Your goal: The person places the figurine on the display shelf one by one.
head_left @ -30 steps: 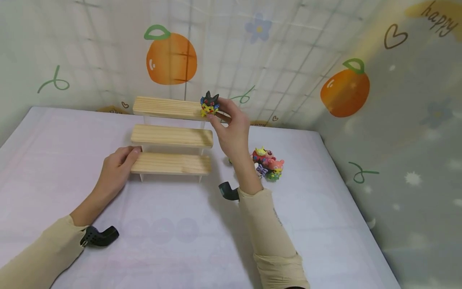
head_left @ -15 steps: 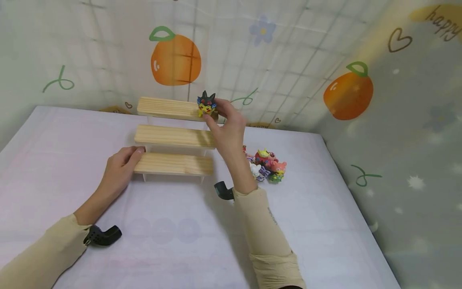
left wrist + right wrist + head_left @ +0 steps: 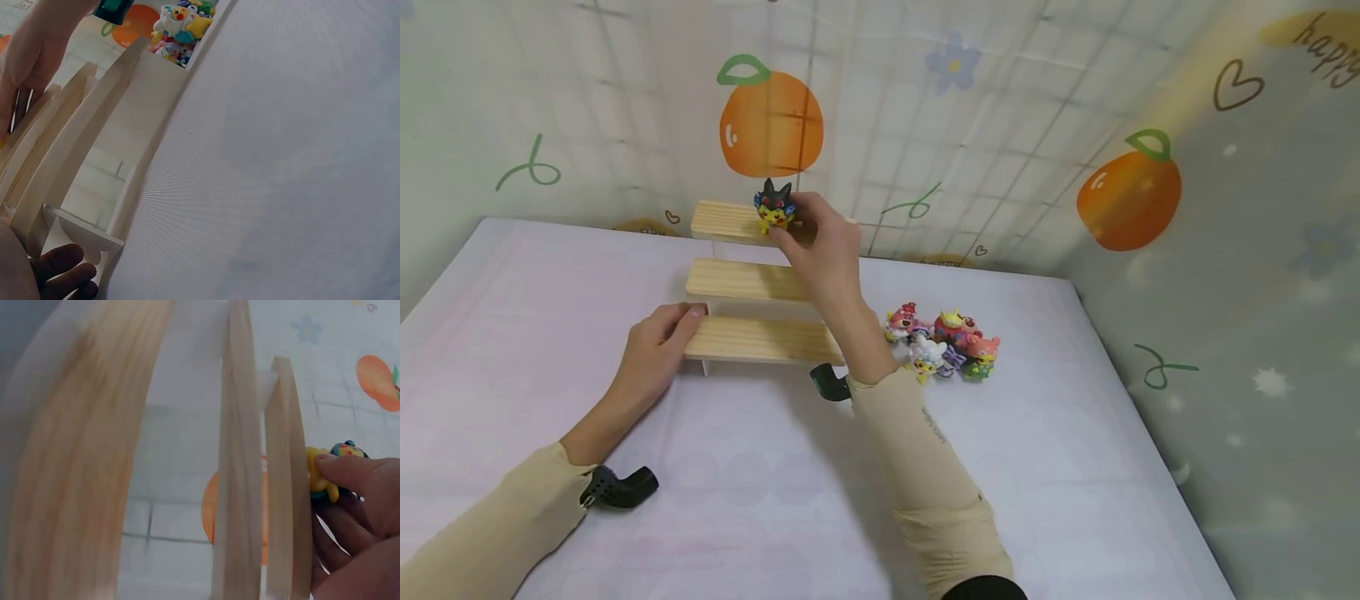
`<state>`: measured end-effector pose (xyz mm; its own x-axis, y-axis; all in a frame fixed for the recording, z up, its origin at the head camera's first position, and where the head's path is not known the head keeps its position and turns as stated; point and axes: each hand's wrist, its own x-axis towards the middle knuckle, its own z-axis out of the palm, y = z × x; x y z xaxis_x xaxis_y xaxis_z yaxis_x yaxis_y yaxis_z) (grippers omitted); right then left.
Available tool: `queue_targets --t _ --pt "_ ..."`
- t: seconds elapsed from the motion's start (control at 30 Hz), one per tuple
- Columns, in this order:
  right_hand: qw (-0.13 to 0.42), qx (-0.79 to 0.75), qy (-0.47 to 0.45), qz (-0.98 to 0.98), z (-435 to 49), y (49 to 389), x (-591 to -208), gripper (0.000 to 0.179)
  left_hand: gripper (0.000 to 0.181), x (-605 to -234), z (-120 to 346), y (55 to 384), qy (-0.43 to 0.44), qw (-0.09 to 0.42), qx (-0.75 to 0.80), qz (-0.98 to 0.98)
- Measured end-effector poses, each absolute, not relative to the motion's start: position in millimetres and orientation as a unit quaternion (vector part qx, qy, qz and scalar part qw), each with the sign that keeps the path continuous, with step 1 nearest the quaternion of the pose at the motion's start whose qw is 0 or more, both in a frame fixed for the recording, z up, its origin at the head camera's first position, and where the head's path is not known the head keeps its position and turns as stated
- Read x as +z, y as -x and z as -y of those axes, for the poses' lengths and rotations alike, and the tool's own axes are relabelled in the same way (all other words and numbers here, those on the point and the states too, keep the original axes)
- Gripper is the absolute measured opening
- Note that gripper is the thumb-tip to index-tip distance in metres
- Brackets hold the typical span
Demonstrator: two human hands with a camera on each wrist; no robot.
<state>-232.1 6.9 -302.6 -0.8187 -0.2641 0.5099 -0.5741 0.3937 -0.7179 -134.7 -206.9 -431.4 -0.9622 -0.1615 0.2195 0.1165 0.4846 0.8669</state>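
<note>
A three-tier wooden display stand (image 3: 752, 337) stands on the table in the head view. At the top tier (image 3: 722, 218), my right hand (image 3: 826, 250) pinches a small yellow figurine (image 3: 773, 208) with a black eared hood and blue trim. In the right wrist view the figurine's (image 3: 320, 478) base is right at that plank's edge, with the thumb across its body. My left hand (image 3: 651, 354) grips the stand's left end by the bottom tier; in the left wrist view its fingers (image 3: 62, 269) curl beside the pale side support (image 3: 81, 228).
Several colourful figurines (image 3: 951, 342) are bunched on the table right of the stand. A printed curtain (image 3: 887, 117) with oranges hangs close behind the table (image 3: 737, 517). The right forearm (image 3: 925, 450) reaches in past the stand's right end.
My right hand has moved left along the top tier, carrying the hooded figurine toward its middle. The left hand keeps its hold on the stand. More of the bunched figurines now shows.
</note>
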Motion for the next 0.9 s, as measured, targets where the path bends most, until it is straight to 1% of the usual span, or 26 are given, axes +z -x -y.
queue_targets --t 0.2,0.4,0.57,0.9 --pt "0.159 0.471 -0.264 0.826 12 231 -301 0.035 0.052 -430 207 133 -0.017 0.128 -0.508 0.851" --pt "0.135 0.456 -0.265 0.839 29 231 -300 0.036 0.055 -429 205 132 -0.025 0.122 -0.509 0.852" --pt "0.117 0.453 -0.262 0.844 42 231 -299 0.037 0.052 -428 205 132 -0.029 0.126 -0.509 0.851" --pt "0.132 0.443 -0.276 0.843 46 229 -301 0.035 0.051 -431 206 133 -0.023 0.133 -0.503 0.854"
